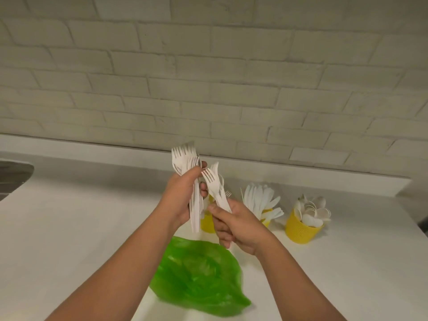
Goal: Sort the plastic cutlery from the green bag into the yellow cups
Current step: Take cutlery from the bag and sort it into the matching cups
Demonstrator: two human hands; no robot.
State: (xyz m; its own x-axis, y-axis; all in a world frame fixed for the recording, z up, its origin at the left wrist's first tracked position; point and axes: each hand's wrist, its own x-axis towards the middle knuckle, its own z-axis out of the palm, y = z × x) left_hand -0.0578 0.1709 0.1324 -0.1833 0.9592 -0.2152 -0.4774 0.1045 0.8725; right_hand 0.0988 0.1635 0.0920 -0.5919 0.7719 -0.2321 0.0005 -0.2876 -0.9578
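Note:
My left hand (183,198) grips a bundle of white plastic forks (186,158), tines up, above the counter. My right hand (234,225) holds a few more white forks (214,184) just to the right of that bundle. The green bag (199,276) lies crumpled on the counter below my hands. Three yellow cups stand behind: one (206,224) mostly hidden by my hands, a middle cup (266,222) full of white knives (260,199), and a right cup (301,230) full of white spoons (312,210).
The white counter (69,228) runs to a pale brick wall (208,77) with a low ledge at its foot. A steel sink edge (14,174) shows at the far left. The counter's right edge drops off near the spoon cup.

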